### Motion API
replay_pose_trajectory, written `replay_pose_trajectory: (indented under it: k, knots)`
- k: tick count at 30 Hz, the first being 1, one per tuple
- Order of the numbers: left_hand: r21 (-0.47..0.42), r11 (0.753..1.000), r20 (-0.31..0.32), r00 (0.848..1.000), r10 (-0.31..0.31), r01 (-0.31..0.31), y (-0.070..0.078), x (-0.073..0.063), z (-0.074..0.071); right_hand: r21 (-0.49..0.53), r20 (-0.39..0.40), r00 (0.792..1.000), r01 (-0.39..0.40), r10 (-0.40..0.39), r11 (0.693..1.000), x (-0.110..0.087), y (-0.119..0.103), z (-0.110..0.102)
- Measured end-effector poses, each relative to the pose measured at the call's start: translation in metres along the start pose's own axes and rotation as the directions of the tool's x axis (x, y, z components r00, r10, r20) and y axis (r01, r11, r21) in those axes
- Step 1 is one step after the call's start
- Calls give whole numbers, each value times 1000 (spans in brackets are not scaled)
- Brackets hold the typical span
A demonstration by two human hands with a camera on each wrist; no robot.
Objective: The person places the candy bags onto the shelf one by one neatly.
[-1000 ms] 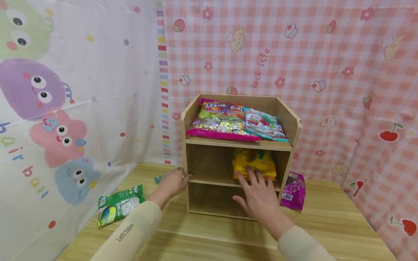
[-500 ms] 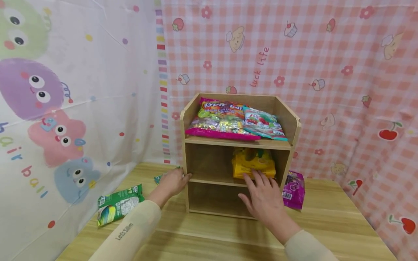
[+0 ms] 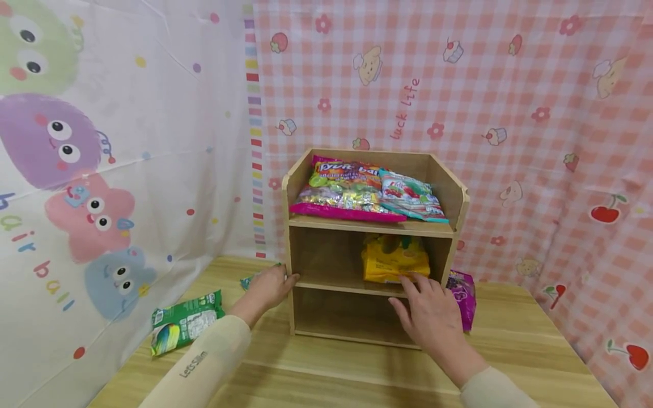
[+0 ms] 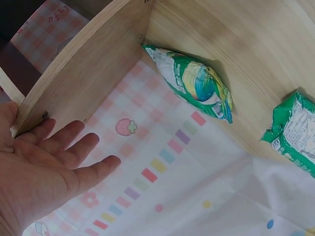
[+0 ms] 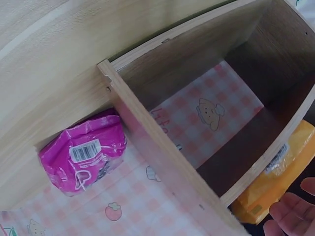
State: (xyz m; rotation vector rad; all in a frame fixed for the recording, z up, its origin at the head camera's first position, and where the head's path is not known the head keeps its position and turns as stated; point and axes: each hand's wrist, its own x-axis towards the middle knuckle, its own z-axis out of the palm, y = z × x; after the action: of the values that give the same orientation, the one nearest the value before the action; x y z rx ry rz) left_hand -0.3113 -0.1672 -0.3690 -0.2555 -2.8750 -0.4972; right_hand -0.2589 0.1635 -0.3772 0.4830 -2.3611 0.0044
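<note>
A small wooden shelf unit point(image 3: 372, 226) with three levels stands on the table. My left hand point(image 3: 267, 288) rests at its left side, thumb by the panel's front edge. In the left wrist view, the fingers point(image 4: 98, 169) of that hand are extended beside the panel. A yellow snack bag point(image 3: 391, 262) lies on the right of the middle shelf. My right hand point(image 3: 436, 311) is just below and in front of it, fingers spread; whether a fingertip touches the bag or shelf edge, I cannot tell. The right wrist view shows this yellow bag only in part.
On the top shelf lie a large pink-edged candy bag point(image 3: 347, 190) and a smaller teal-edged bag point(image 3: 410, 195). A purple bag point(image 5: 83, 152) sits right of the unit. Left of it are a green bag point(image 3: 186, 323) and another green bag point(image 4: 192, 81). Printed cloths hang behind and at the sides.
My right hand has drawn back from the yellow bag, down and to the right. The yellow bag stays on the middle shelf. My left hand holds its place.
</note>
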Motion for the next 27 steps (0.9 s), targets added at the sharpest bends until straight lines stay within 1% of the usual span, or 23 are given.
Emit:
replay_pose_trajectory:
  k: [4,8,13,17,19,21,23,25,26,27]
  knots:
    - [-7,1000,0,1000,3,-3,0,-1,0,23,-52,998,-17,18,1000,-3,8,-4]
    - [-3,1000,0,1000,-1,1,0,-2,-2,50,-80,995,-48,52,998,-6,20,-8]
    - [3,1000,2,1000,-2,2,0,-2,-3,92,-68,992,-102,109,990,-11,39,-13]
    - [7,1000,6,1000,-5,5,1,-1,-1,89,-49,989,-138,142,986,-13,53,-19]
    - [11,1000,5,1000,-6,6,1,0,0,86,2,985,-174,175,981,-12,59,-23]
    - [11,1000,6,1000,-8,8,1,1,0,104,73,974,-223,216,969,-9,65,-27]
    - [10,1000,6,1000,-8,8,0,1,1,132,173,947,-293,269,947,-5,71,-32]
    - [9,1000,5,1000,-7,7,0,1,1,160,269,913,-355,305,921,1,77,-36]
    - [7,1000,6,1000,-8,8,0,1,2,172,302,901,-373,312,912,4,80,-37]
    - [8,1000,4,1000,-7,7,0,1,2,183,324,893,-384,313,905,8,82,-39]
